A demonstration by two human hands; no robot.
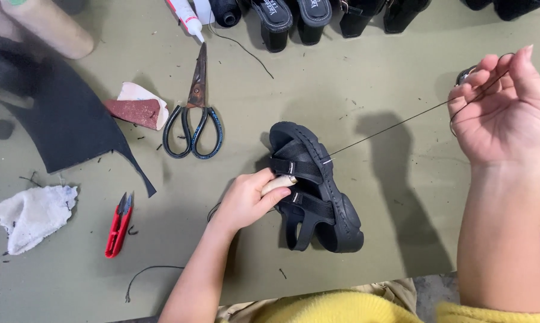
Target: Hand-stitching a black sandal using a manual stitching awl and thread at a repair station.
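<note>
Black-handled scissors [193, 122], red thread snips [118, 225], a white rag [32, 215] and a glue tube [185, 16] lie on the table [354, 90].

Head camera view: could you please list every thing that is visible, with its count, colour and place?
sandal: one, black, table centre, under the left hand
thread: one, black, taut from sandal to right hand
scissors: one, dark handles, left of sandal
thread snips: one, red, lower left
cloth: one, white, far left
black sheet: one, upper left
sanding block: one, reddish and white, beside scissors
glue tube: one, white, top edge
other sandals: several, black, top edge
table: one, olive green
left hand: holds sandal
right hand: raised, pulls thread
</note>
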